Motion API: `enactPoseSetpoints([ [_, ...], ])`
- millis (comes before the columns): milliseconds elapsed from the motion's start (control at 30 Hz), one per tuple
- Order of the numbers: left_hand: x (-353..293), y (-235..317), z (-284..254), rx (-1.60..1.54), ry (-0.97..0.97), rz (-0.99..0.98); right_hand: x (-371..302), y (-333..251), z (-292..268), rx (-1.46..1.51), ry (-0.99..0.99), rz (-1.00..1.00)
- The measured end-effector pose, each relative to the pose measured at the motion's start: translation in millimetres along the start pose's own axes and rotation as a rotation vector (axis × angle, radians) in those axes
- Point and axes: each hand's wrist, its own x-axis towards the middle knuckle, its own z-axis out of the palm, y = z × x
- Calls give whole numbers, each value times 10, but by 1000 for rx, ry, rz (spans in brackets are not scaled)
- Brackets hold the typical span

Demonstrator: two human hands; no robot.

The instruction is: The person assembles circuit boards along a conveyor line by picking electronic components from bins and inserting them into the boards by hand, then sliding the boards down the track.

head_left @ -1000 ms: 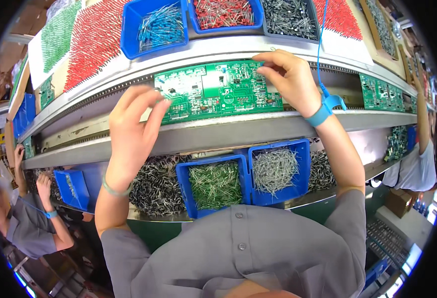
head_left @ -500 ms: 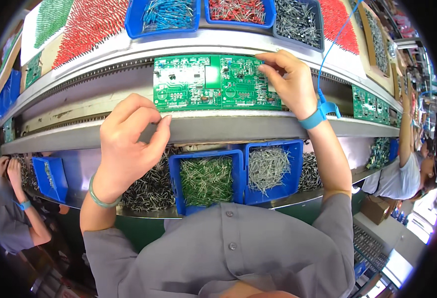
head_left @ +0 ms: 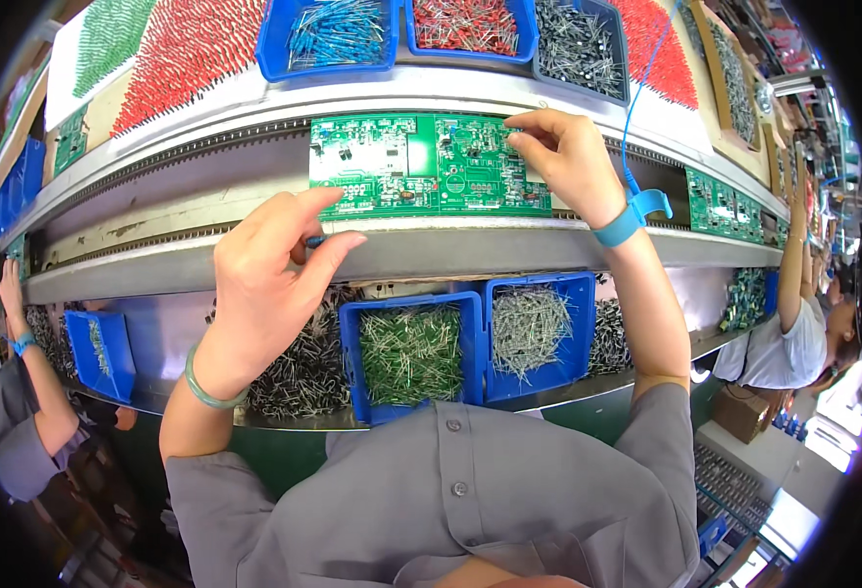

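Note:
A green circuit board fitted with small parts lies across the rails of a conveyor. Over its near left corner is my left hand, thumb and forefinger apart, with a small dark blue component held against the curled fingers. A green bangle circles that wrist. My right hand is at the board's far right part, thumb and forefinger brought together in a pinch; whatever lies between the tips is too small to make out. Its wrist wears a blue strap with a cord.
Beyond the conveyor stand bins of blue, red and dark components. On the near side are blue bins of green and pale leaded parts, with loose dark parts beside them. Another board sits rightward; co-workers flank me.
My left hand has moved right, its thumb and forefinger spreading so the dark blue component shows. My right hand stays at the board. The left co-worker's hand has reached toward the conveyor.

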Motion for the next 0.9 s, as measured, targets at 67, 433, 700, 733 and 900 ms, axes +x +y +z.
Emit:
enactPoseSetpoints([
  [67, 30, 67, 24, -1, 25, -3, 0, 31, 18, 21, 11, -3],
  [433, 54, 53, 31, -35, 88, 70, 198, -39, 12, -134, -92, -43],
  [700, 379, -249, 280, -161, 58, -193, 542, 73, -229, -195, 130, -364],
  [733, 460, -200, 303, -127, 24, -233, 647, 24, -258, -272, 190, -349],
  [900, 546, -309, 460, 45, 29, -79, 1146, -207, -196, -635, 333, -346],
])
